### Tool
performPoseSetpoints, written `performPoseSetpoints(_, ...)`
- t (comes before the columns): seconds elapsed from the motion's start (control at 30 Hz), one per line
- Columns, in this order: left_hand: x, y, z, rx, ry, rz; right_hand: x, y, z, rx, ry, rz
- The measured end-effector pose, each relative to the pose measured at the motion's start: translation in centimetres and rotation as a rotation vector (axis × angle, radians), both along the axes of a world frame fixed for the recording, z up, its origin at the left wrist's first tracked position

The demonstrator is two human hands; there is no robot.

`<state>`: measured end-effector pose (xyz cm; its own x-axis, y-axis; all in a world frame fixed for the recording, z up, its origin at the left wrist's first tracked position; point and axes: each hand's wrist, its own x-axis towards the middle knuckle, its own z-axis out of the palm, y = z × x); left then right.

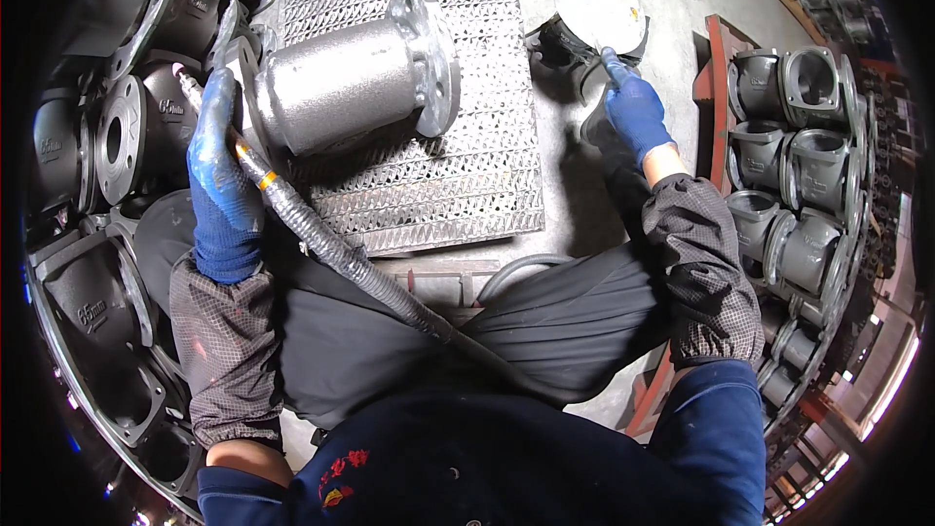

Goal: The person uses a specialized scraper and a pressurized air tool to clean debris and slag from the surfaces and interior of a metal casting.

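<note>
My left hand [219, 180], in a blue glove smeared grey, is closed round a slender pen-like tool [190, 88] with a taped hose [326, 244] trailing across my lap. Its fingers lie along the near flange of a grey cast-metal pipe fitting [336, 83], which rests on its side. My right hand [638, 112], also in a blue glove, grips the near edge of a dark round container with a stained white top [602, 10]. Its index finger is stretched onto the white edge; the other fingers are partly hidden.
Under the fitting lies a patterned metal plate [458, 195]. Grey flanged castings [122, 136] are piled close on my left. More castings [818, 170] stand in rows at the right, beside a red frame [719, 88]. My legs [584, 321] are spread before the plate.
</note>
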<state>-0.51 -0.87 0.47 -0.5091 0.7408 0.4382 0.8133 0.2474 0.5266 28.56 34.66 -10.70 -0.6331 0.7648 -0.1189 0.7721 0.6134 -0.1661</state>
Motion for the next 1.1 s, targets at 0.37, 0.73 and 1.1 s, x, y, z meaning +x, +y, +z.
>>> performPoseSetpoints(0.37, 0.2, 0.1, 0.0, 0.011, 0.020, 0.006, -0.7, -1.3, 1.5, 0.077, -0.239, 0.051)
performPoseSetpoints(0.73, 0.3, 0.4, 0.3, -0.064, -0.003, 0.035, -0.9, -1.6, 4.3, 0.000, 0.011, -0.056)
performPoseSetpoints(1.1, -0.5, -0.7, -0.3, 0.072, 0.075, -0.077, -1.1, -0.5, 3.5, -0.347, 0.408, -0.003)
